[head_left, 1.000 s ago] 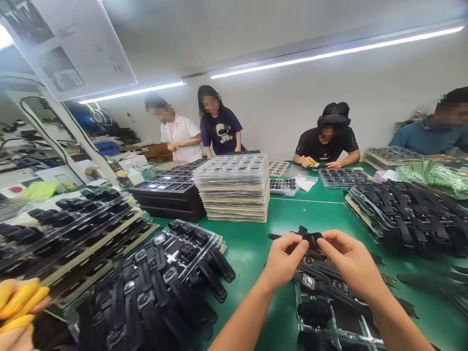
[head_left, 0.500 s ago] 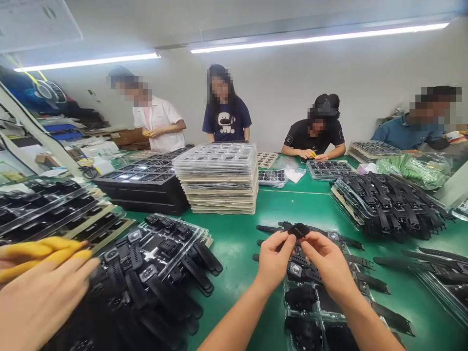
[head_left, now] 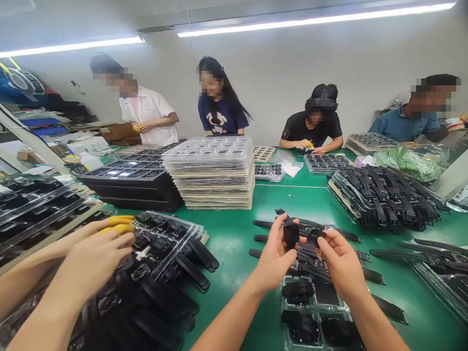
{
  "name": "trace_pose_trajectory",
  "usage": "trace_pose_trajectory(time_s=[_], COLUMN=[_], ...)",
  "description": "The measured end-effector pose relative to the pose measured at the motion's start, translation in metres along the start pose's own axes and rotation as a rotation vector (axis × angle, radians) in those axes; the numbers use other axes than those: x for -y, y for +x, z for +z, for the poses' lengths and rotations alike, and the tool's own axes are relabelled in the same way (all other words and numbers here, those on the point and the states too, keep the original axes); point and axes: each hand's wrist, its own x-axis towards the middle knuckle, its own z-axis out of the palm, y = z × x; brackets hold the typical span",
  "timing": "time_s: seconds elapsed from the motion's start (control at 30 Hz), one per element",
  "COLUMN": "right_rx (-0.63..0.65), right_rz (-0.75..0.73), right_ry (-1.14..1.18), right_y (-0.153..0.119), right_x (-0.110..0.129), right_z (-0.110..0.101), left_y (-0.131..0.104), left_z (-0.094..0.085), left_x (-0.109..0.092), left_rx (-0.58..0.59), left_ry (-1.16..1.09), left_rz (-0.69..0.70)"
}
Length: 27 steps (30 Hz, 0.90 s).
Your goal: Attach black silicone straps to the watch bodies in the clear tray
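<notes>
Over the near tray, just in front of the wearer, the left hand has its thumb and fingers closed round a dark watch, glossy face up. Beside it, the right hand pinches a small dark piece, perhaps a strap end; fingers cover too much to tell whether it joins the watch. Both things are up in the air, and here's the danger: that grip looks light, so a slip of the thumb could drop the watch onto the ones below and scratch its face. A careless tug between the hands might strain the piece, too.

Look underneath: loose straps poke past the tray's sides, ready to snag a low wrist and drag a neighbour out of place. Off to the left, a co-worker's hands, yellow covers on some fingers, reach over another crowded tray. Beyond, a tall stack of trays blocks the way straight back across the green table, and a heap of watches crowds the right.
</notes>
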Motion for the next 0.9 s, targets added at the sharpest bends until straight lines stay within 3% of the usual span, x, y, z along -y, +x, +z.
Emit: trace_pose_trajectory(time_s=[0.17,0.9], right_rx=[0.017,-0.065], right_rz=[-0.134,-0.313], right_ry=[-0.086,-0.320], right_y=[-0.004,-0.025], right_x=[0.006,0.018], right_z=[-0.001,0.007], left_y=[-0.003,-0.013], left_z=[0.002,0.010], left_x=[0.001,-0.001], left_rx=[0.031,0.159], left_ry=[0.082,0.331], left_rz=[-0.007,0.053])
